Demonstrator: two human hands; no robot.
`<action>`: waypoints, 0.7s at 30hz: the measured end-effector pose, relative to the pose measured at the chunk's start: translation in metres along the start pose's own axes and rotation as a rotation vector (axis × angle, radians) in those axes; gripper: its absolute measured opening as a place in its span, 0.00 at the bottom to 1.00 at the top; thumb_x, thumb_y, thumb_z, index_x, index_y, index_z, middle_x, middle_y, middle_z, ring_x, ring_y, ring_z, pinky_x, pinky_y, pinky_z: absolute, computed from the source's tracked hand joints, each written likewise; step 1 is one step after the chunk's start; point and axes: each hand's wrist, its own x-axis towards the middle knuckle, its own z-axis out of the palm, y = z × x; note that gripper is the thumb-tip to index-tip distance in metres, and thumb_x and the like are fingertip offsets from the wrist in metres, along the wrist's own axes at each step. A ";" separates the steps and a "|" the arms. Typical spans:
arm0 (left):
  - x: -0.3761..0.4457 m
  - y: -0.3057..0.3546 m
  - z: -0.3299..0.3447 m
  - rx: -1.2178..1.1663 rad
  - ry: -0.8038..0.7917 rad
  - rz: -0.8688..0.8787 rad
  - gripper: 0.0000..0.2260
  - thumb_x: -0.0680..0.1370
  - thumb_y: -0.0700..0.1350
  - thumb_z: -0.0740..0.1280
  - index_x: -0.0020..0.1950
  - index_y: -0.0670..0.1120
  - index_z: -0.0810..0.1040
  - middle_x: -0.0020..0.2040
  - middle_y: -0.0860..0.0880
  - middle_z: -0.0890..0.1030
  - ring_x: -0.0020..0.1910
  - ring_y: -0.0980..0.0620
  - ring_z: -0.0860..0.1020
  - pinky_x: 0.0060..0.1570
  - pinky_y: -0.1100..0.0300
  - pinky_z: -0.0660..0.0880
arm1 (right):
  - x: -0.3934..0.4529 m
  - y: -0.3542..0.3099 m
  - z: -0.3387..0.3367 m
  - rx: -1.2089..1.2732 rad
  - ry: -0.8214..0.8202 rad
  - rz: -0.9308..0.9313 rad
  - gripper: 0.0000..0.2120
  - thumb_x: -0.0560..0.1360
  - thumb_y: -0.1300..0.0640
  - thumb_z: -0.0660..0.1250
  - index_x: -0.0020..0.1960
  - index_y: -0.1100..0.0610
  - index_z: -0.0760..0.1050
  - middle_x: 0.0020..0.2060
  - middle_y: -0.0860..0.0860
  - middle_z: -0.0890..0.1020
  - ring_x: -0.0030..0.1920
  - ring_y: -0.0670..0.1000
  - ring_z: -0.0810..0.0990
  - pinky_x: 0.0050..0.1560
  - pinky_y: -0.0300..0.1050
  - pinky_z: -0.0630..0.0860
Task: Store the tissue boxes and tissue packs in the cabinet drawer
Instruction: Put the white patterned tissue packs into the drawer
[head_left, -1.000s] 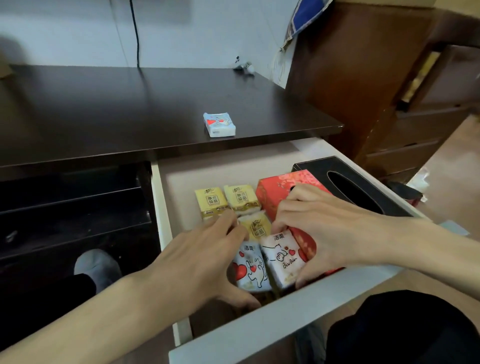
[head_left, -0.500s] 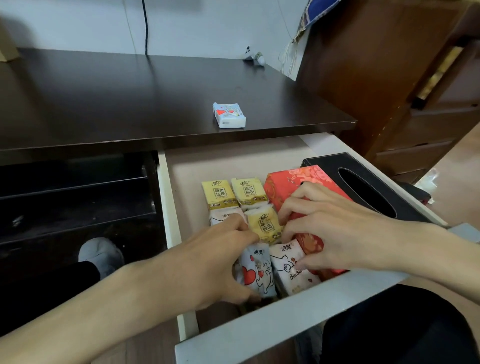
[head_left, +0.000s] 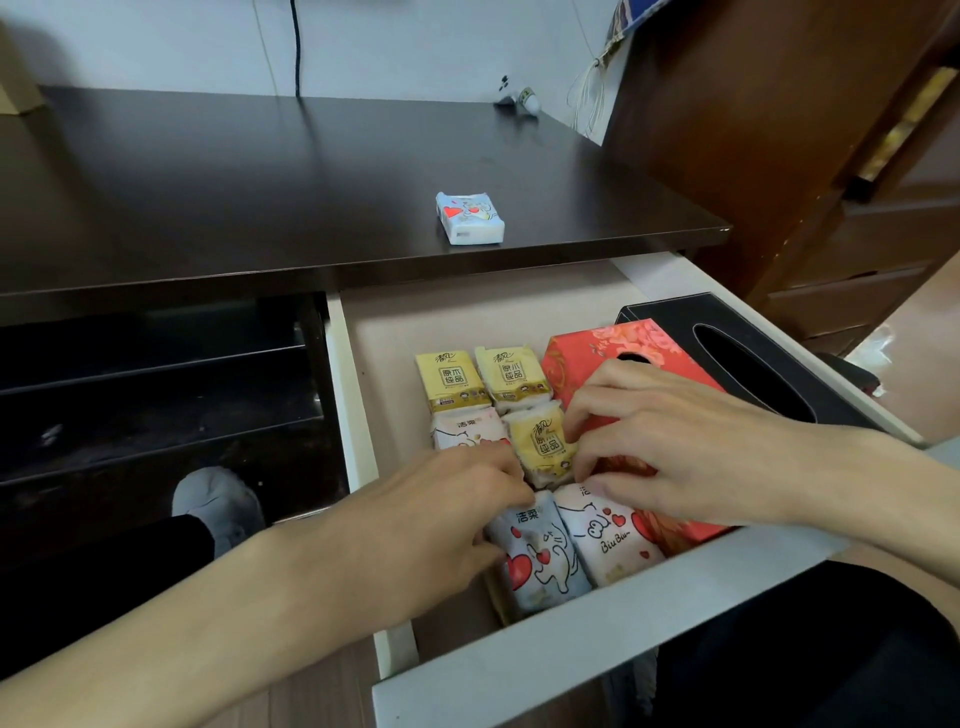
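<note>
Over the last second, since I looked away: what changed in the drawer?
Little. The left hand slid forward between the packs, uncovering the blue pack and baring a pink pack behind it. The right hand stayed on the red box, fingers at the middle yellow pack. Nothing was lifted. The black box and the pack on the desk are unmoved.
</note>
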 end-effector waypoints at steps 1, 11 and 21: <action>0.000 0.000 0.000 0.013 0.003 0.007 0.17 0.77 0.48 0.70 0.66 0.54 0.77 0.62 0.58 0.72 0.56 0.61 0.71 0.49 0.70 0.69 | 0.004 -0.001 -0.006 -0.017 0.011 -0.002 0.08 0.80 0.52 0.66 0.52 0.48 0.84 0.53 0.47 0.81 0.57 0.51 0.76 0.58 0.48 0.72; 0.014 -0.051 -0.069 0.067 0.288 -0.229 0.12 0.75 0.51 0.72 0.57 0.54 0.81 0.50 0.57 0.79 0.48 0.57 0.78 0.49 0.55 0.76 | 0.115 0.036 -0.046 0.232 0.472 0.286 0.09 0.77 0.51 0.66 0.53 0.47 0.84 0.51 0.45 0.82 0.55 0.50 0.79 0.57 0.57 0.76; 0.027 -0.083 -0.056 0.246 0.125 -0.377 0.29 0.76 0.60 0.67 0.74 0.53 0.67 0.68 0.52 0.72 0.67 0.50 0.70 0.61 0.50 0.72 | 0.199 0.096 -0.053 0.581 0.194 0.392 0.35 0.75 0.58 0.74 0.79 0.54 0.66 0.72 0.50 0.72 0.72 0.51 0.71 0.65 0.36 0.67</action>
